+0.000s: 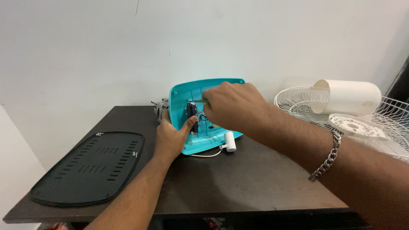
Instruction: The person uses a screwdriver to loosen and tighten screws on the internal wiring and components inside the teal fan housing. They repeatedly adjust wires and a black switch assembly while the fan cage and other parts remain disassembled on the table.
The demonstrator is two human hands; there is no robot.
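a: where was the turquoise housing (200,91) located, and how was it oriented?

b: it was stood on edge near the back of the dark table (238,179), open side toward the camera, tilted slightly back toward the wall (85,51). its long axis was run left to right. a small black component (191,111) was seen mounted upright inside it, with thin wires beside it. a white cylindrical part (230,142) on a white lead was lying at the housing's lower right edge.

a: how was the left hand (172,136) set?

b: it was pressed against the lower left of the housing, fingers hidden behind the shell, thumb laid up against the black component.

a: and the right hand (232,106)?

b: it was curled closed around a slim tool (199,101), the tip of which was pointed leftward at the top of the black component. the component was thus lying directly left of this hand and directly above the left thumb; both hands were in contact or nearly so.

a: what else was noted?

b: a black slotted cover (89,168) was lying flat at the table's left, well apart. a white wire grille (383,119) and a white cylindrical casing (351,97) were resting at the right.
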